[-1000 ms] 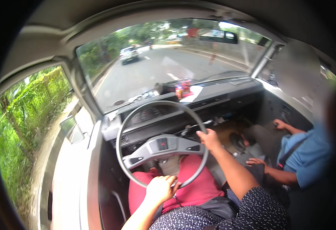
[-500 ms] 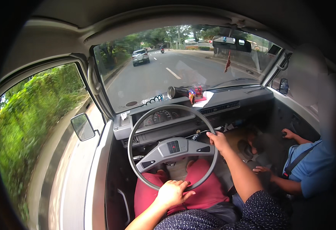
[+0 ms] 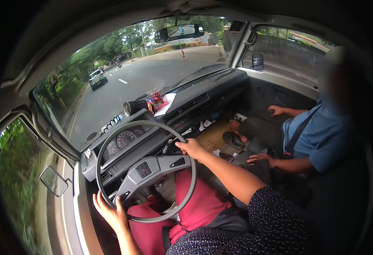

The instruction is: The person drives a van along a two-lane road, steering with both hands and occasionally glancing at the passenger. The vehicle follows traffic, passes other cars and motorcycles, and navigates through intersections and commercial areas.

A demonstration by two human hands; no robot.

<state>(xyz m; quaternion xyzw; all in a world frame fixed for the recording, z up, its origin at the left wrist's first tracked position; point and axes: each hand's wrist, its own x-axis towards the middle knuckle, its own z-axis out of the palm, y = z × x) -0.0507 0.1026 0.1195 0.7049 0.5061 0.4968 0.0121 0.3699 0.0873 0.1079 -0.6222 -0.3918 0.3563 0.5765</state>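
Note:
A dark grey steering wheel point(image 3: 194, 187) stands in front of me, with a paler grey spoke and hub pad across its middle. My right hand point(image 3: 190, 148) is closed round the rim at its upper right. At the lower left of the rim is my left hand point(image 3: 112, 213), with its fingers stretched out and spread on the outer side and the thumb on the inner side; it touches the rim without wrapping it. Behind the wheel sits the gauge cluster point(image 3: 125, 138). Keys hang by the column, close to my right hand.
The dashboard point(image 3: 227, 83) carries a dark cylinder point(image 3: 134, 107), a coiled cord and red packets on white paper point(image 3: 166, 105). A passenger in a blue shirt point(image 3: 307, 131) sits at right. Ahead on the road are a silver car point(image 3: 97, 79) and a motorcycle point(image 3: 119, 63).
My view has swung right and tilted, bringing more of the passenger into sight. My left hand has moved from the rim's bottom to its lower left. My right hand keeps its hold.

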